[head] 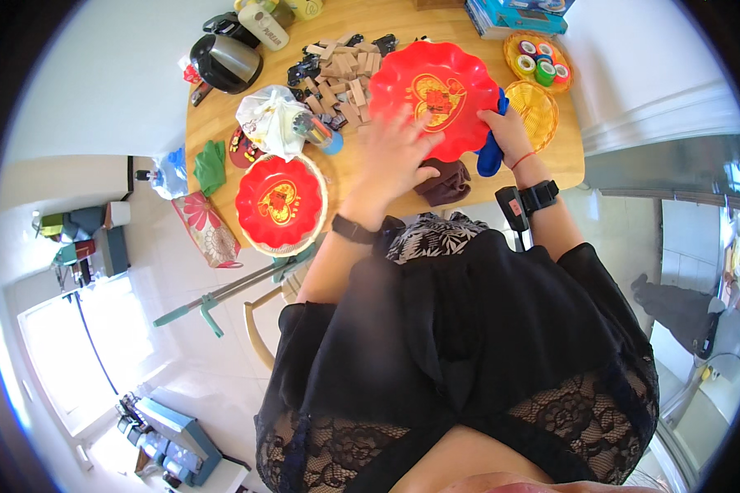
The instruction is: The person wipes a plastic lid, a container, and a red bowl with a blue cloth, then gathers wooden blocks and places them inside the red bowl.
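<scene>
My right hand grips the lower right rim of a red scalloped plastic plate, which bears a gold heart design, and a blue item shows beside and under it. My left hand, somewhat blurred, is spread with fingers apart over the plate's lower left part; whether it touches is unclear. A brown cloth lies below the plate at the table's near edge. Another red scalloped plate sits in a pale round basket at the left. Wooden blocks are heaped behind my left hand.
On the wooden table are an electric kettle, a white plastic bag, a green cloth, a yellow wicker basket, another basket with colourful tape rolls, and books. A chair stands at lower left.
</scene>
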The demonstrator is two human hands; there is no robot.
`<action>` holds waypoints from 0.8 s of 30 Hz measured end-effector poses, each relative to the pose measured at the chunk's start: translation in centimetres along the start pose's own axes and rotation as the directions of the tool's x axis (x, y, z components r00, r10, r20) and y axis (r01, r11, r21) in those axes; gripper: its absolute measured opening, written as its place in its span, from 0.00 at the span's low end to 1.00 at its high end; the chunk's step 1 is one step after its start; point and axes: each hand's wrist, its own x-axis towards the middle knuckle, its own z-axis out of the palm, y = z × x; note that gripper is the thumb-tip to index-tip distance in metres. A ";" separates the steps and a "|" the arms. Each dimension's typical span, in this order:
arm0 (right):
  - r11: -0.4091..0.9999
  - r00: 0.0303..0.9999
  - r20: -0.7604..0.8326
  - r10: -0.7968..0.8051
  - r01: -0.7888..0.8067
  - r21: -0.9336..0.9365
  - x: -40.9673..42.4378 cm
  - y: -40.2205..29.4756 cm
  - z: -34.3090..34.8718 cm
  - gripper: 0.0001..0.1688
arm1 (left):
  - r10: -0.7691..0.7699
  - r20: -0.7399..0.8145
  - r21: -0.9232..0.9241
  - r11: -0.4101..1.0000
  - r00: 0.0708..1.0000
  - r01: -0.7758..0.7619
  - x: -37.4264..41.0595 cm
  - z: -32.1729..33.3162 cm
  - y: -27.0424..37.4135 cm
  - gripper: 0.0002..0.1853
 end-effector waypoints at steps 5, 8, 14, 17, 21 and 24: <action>0.971 0.981 0.075 -0.180 0.164 0.174 0.4 -0.4 0.3 0.32 | -0.120 0.155 -0.440 0.880 0.981 0.177 0.2 1.7 0.5 0.13; 0.944 0.940 0.198 -0.278 0.229 0.236 -0.4 -2.2 1.3 0.30 | -0.215 0.274 -0.647 0.680 0.937 0.345 0.1 1.1 1.2 0.12; 0.457 0.591 0.436 -0.678 0.805 -0.379 -2.4 -4.3 5.1 0.27 | -0.331 0.411 -0.911 -0.129 0.849 0.391 -0.1 1.1 0.7 0.13; 0.349 0.439 0.575 -0.691 0.898 -0.266 -3.8 -4.4 6.3 0.28 | -0.398 0.305 -0.928 -0.329 0.865 0.176 -0.4 0.3 0.0 0.13; 0.327 0.449 0.572 -0.687 0.893 -0.308 -4.7 -4.9 7.0 0.26 | -0.407 0.240 -0.939 -0.329 0.881 0.103 -1.3 0.1 -0.3 0.12; 0.468 0.599 0.386 -0.701 0.796 -0.385 -2.7 -5.1 7.4 0.22 | -0.340 0.259 -0.938 -0.313 0.904 0.151 -2.4 -1.4 -0.6 0.14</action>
